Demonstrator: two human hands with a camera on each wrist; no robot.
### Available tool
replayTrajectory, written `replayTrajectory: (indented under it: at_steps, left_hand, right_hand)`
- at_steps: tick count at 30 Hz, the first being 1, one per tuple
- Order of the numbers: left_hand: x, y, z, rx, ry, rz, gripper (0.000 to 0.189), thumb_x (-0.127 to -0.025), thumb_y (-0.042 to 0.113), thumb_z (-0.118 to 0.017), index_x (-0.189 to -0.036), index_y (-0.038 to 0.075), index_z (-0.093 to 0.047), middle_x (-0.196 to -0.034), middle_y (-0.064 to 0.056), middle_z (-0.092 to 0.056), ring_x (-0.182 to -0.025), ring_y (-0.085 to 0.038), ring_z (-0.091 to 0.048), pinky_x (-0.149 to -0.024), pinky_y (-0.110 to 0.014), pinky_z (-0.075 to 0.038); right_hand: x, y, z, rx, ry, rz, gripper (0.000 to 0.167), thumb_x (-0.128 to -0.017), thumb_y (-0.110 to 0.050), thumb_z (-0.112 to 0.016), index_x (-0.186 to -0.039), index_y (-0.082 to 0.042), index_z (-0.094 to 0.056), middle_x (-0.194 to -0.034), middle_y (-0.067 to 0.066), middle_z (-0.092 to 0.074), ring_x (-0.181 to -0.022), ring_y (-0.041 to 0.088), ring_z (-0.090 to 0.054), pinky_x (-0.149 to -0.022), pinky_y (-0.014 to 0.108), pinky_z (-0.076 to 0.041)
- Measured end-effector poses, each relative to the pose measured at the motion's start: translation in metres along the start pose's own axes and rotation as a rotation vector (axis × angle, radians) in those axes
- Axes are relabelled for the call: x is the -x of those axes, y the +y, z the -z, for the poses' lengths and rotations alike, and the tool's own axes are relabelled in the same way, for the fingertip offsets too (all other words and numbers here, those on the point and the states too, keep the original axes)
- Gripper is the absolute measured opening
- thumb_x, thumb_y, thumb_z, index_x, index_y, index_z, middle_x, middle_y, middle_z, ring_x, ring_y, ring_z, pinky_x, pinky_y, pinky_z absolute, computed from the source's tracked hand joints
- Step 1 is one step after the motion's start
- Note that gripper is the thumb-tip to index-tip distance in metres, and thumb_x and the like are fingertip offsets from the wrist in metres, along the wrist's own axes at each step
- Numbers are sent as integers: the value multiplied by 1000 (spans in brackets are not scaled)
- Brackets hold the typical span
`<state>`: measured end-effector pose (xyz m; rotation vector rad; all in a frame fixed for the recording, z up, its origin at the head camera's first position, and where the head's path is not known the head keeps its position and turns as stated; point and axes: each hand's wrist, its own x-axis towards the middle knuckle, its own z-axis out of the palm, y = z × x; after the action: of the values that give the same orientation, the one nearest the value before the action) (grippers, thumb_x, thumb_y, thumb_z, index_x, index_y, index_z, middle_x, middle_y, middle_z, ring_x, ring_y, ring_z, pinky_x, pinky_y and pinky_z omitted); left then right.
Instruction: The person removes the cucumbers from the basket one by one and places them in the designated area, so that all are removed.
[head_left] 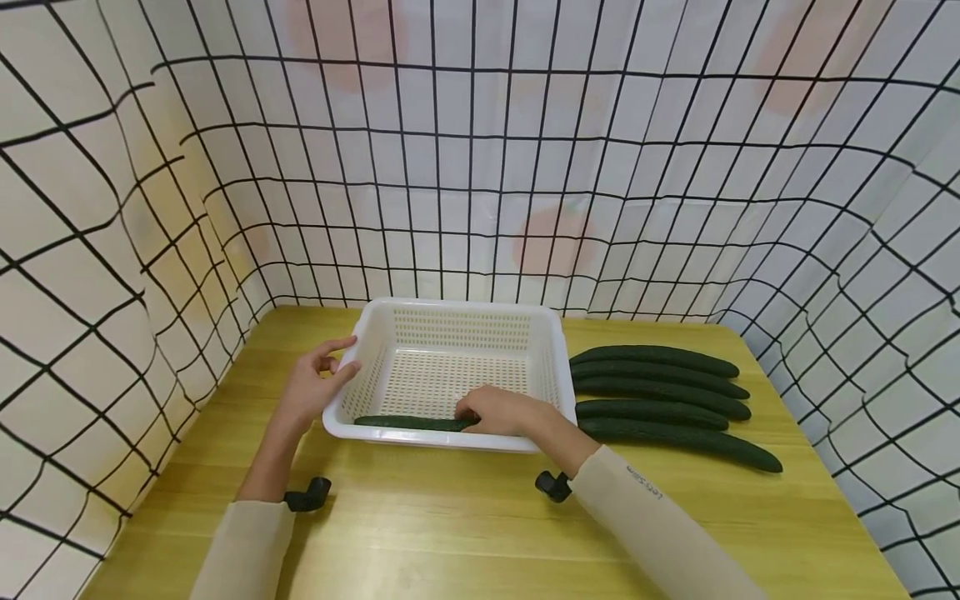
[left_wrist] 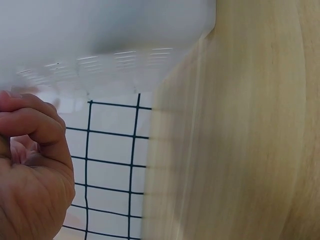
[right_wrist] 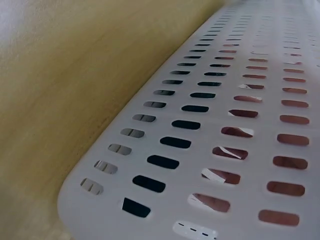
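Note:
A white plastic basket (head_left: 461,306) with slotted walls stands on the table. Inside, along its near wall, lies a dark green cucumber (head_left: 408,422). My right hand (head_left: 498,410) reaches over the near right rim and grips this cucumber's right end; the fingertips are partly hidden. At the basket's left side, my left hand (head_left: 311,385) holds the rim between thumb and fingers. In the left wrist view the left hand's fingers (left_wrist: 35,120) are bent beside the basket wall (left_wrist: 125,30). The right wrist view shows the basket's slotted outside (right_wrist: 200,145), with dark green and skin behind the slots.
Several cucumbers (head_left: 660,387) lie side by side on the wooden table (head_left: 420,525), right of the basket. A black wire grid (head_left: 472,167) backed by pale sheeting encloses the table at the back and both sides. Small black devices (head_left: 307,496) sit at both wrists.

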<state>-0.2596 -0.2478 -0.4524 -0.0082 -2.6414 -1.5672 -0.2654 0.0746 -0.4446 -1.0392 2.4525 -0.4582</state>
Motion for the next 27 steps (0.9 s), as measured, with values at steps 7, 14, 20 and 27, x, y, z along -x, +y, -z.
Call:
replayTrajectory:
  at_steps: [7,14,20,27]
  left_hand:
    - [-1,1,-1,28,-5,-13,55,-98,29,-71,-150,15,-55,-89,-13,-53,-78,-23,-59,-66,-26,-58]
    - [-3,1,1,27,-11,-18,56,-99,28,-70,-150,14,-54,-88,-11,-53,-76,-21,-58,-65,-26,-58]
    - [-4,-1,0,65,-30,-23,56,-99,24,-70,-151,11,-53,-86,-13,-54,-72,-19,-62,-63,-29,-60]
    - [-3,0,0,79,-33,-19,55,-99,18,-69,-150,6,-52,-82,-13,-53,-67,-20,-64,-60,-32,-60]
  right_hand:
    - [3,0,2,42,25,36,26,-102,-20,-65,-125,-8,-70,-118,6,-70,-108,21,-65,-95,36,-53]
    - [12,0,6,49,212,-2,36,-101,-32,-67,-132,-13,-68,-124,4,-64,-104,19,-63,-88,39,-54]
    - [22,0,8,90,325,-34,38,-99,-39,-68,-132,-20,-69,-125,0,-65,-102,16,-65,-76,33,-54]
    - [37,7,18,57,421,-22,37,-97,-37,-71,-130,-19,-71,-123,-2,-65,-104,16,-66,-78,33,-56]
